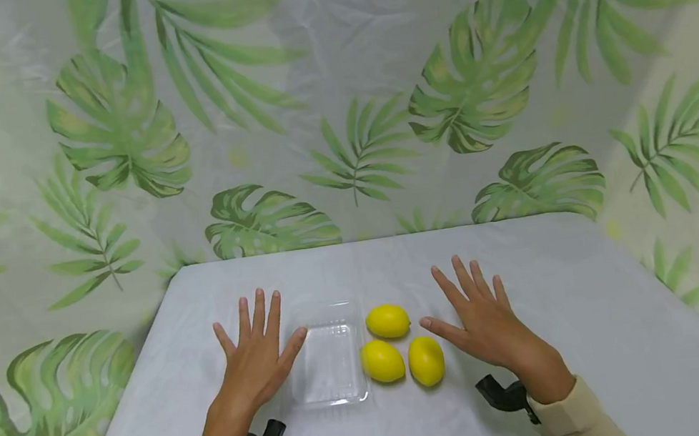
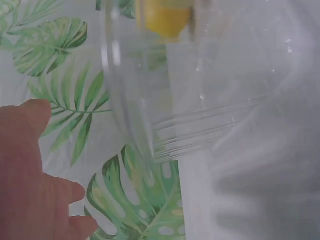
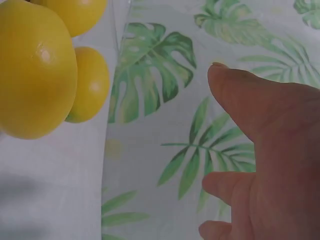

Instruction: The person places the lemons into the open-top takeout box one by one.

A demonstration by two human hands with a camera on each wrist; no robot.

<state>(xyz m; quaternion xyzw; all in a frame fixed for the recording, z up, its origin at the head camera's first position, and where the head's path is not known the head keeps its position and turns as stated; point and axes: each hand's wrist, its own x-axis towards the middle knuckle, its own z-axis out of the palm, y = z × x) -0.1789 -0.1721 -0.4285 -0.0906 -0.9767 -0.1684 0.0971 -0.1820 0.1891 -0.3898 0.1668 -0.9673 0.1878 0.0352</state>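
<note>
Left grip [image 1: 255,365], right grip [image 1: 491,324]: fingers spread apart, nothing held. Three lemons [image 1: 383,361] set about midway between desk's [image 1: 592,305] side edges, clear tray [image 1: 332,402] beside, toward left edge. Lemons could be set rolling by nudge; light-looking tray could be shoved by low-passing left grip.

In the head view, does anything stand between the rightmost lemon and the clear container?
Yes: the lower-left lemon lies on the straight line across the table from the rightmost lemon to the clear container. Nothing visible covers the rightmost lemon.
</note>
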